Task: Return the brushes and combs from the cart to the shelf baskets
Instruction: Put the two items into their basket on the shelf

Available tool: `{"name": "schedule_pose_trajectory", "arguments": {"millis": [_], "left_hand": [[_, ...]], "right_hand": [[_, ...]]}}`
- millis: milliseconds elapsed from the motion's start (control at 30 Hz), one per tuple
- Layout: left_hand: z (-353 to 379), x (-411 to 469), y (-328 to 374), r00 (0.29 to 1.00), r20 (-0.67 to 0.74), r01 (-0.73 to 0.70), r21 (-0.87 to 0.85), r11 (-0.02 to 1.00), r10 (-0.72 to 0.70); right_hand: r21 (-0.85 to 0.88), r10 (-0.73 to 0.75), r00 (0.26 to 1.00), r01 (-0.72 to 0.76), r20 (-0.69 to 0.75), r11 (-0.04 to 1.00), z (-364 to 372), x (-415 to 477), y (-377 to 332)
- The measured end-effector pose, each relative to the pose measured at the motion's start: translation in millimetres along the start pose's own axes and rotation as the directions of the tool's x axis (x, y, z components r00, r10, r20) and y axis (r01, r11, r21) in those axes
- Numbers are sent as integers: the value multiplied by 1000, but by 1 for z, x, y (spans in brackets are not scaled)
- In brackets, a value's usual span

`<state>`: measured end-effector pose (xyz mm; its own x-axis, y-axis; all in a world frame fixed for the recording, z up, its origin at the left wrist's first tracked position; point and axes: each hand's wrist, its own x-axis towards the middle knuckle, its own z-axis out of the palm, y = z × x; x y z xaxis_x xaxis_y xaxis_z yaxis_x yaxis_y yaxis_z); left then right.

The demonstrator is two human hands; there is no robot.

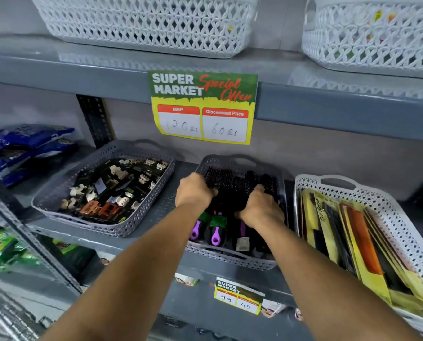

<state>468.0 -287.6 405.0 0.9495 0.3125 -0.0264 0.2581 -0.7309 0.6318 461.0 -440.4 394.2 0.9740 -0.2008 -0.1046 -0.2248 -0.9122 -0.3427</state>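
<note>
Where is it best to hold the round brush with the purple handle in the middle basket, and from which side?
Grip the purple handle, coming from the front, probably. It points toward the shelf edge and lies bare, while the bristle heads are packed together further back.

- I count five baskets: grey clip basket [102, 188], grey brush basket [232, 260], white comb basket [382, 205], two white ones above [144, 23] [372, 35].
- Two price signs [203, 108] [238, 297].
- Two purple brush handles [215, 236] [195, 230] that I can make out.
</note>
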Motion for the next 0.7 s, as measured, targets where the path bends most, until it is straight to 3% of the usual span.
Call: {"name": "schedule_pose_trajectory", "arguments": {"millis": [233,400,567,700], "left_hand": [[-78,-17,-43,974,-217,60,1,998,-58],[-140,-58,-94,923,-374,135,105,985,-87],[-194,-113,-160,875,-473,260,270,927,-108],[-224,-168,-222,825,-547,398,385,833,-141]], "right_hand": [[-22,-242,964,241,-113,970,-16,-19,-39],[27,-460,880,466,-115,885,-5,-57,-98],[-44,-735,659,739,-158,672,28,-107,-150],[-86,-866,496,862,-67,500,62,-153,-189]]}}
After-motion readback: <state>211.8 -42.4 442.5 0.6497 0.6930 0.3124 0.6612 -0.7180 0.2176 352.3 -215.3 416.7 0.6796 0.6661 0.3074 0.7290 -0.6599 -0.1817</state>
